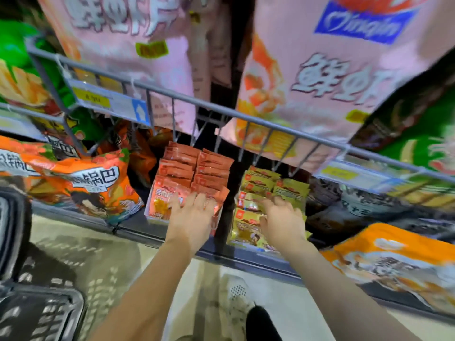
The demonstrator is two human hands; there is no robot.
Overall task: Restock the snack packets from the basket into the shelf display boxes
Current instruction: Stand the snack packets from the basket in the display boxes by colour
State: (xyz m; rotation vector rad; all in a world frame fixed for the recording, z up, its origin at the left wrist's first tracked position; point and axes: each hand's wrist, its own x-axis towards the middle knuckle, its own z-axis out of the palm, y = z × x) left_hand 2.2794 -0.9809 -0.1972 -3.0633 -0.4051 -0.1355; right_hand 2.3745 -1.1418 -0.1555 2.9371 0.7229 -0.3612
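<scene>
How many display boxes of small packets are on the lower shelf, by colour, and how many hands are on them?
Red packet box: 1, with the left hand flat on its front packets.
Yellow packet box: 1, with the right hand on its packets.
Total: 2 boxes, 2 hands.
The number of packets in each box is too blurred to count.

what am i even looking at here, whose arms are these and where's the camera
There is one picture, from a wide-angle camera worn on a person's head, looking down at their own bare arms. No machine is involved. They face a shop shelf. The left hand rests with straight fingers on the red snack packets standing in a display box. The right hand touches the yellow snack packets beside them; whether it grips one is unclear. Big pink bags hang above, and a dark basket sits at lower left.
</scene>
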